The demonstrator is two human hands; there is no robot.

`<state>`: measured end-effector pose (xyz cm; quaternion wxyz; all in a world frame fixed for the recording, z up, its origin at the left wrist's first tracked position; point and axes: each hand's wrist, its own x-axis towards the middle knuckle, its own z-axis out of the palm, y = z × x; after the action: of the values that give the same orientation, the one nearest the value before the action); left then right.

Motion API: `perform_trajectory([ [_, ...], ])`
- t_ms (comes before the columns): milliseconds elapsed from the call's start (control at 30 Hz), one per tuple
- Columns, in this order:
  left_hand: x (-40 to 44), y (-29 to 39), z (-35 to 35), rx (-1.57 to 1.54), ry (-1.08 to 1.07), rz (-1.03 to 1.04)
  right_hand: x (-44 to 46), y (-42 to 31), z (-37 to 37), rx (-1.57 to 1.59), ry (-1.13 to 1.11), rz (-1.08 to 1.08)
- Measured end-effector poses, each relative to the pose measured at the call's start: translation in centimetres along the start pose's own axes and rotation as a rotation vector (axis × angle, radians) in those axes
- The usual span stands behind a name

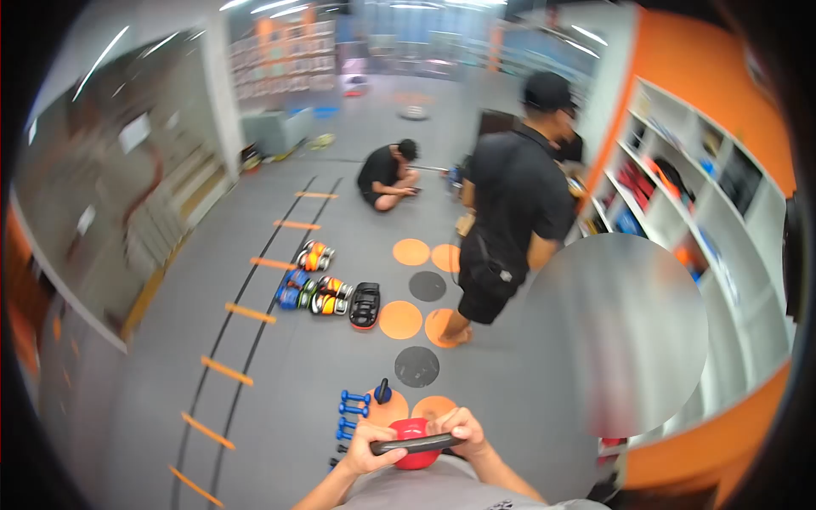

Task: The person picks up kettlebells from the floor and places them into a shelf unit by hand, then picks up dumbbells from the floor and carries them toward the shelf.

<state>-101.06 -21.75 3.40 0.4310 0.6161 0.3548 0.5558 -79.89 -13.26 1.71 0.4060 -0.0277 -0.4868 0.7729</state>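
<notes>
The left hand [364, 450] and the right hand [460, 431] share one load at the near edge of the scene: a red kettlebell [416, 460] with a black handle, held close in front of the person's grey shirt [442, 490]. The left grip is closed around the left end of the handle, its thumb lying along the bar; the right grip is closed around the right end, so the middle of the bar shows between them.

Just beyond the kettlebell, two orange discs [435, 407] lie side by side on the grey floor [289, 408]. On the left one stands a blue kettlebell [383, 393] with a dark handle, and to its left is a row of blue dumbbells [348, 410]. Farther off, more orange discs and two black discs [417, 367] run away from the person. To the left of them lie a black pad [365, 306], several colourful boxing gloves [331, 303] and, beyond these, a floor ladder [251, 314] with orange rungs.

A person in black [510, 191] stands on the right, one foot on an orange disc, while a seated person [383, 177] is on the floor at the far middle. White shelves [752, 293] line the right side, partly hidden by a round blurred patch
</notes>
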Motion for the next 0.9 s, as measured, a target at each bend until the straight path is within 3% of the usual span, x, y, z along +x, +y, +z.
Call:
perform_trajectory([
  [167,2.9,-0.5,6.5,-0.043,-0.320,-0.132,-9.3,-3.8,-1.0,-0.039,0.259,-0.178],
  [233,4.2,-0.7,9.8,-0.081,-0.330,-0.139,-13.3,-4.2,-2.0,-0.085,0.351,-0.135],
  [267,4.6,-2.5,11.2,-0.111,-0.359,-0.061,-14.8,-6.5,-1.1,-0.165,0.510,0.004],
  [300,5.2,-2.2,12.9,-0.115,-0.431,-0.078,-15.8,-8.1,-1.8,-0.153,0.569,-0.040],
  [367,6.8,-1.1,17.3,0.013,-0.434,-0.191,-18.1,-10.6,-3.7,-0.939,0.515,-0.110],
  [400,7.9,-0.6,19.5,0.037,-0.472,-0.204,-19.5,-11.4,-4.2,-0.939,0.560,-0.119],
  [467,9.1,-3.1,23.2,0.029,-0.525,-0.206,-22.3,-13.6,-5.8,-0.619,0.714,-0.033],
  [600,11.9,-5.4,33.2,-0.024,-0.598,-0.108,-29.5,-18.3,-11.0,-0.727,0.768,0.034],
  [700,14.2,-5.5,39.6,0.054,-0.666,-0.118,-33.5,-23.9,-13.1,-0.687,0.733,0.208],
  [767,15.0,-6.8,43.1,-0.051,-0.648,-0.147,-35.7,-25.0,-14.1,-0.598,0.912,0.155],
  [900,18.2,-8.4,50.6,-0.097,-0.809,-0.147,-39.2,-28.2,-15.0,-0.504,1.205,0.080],
])
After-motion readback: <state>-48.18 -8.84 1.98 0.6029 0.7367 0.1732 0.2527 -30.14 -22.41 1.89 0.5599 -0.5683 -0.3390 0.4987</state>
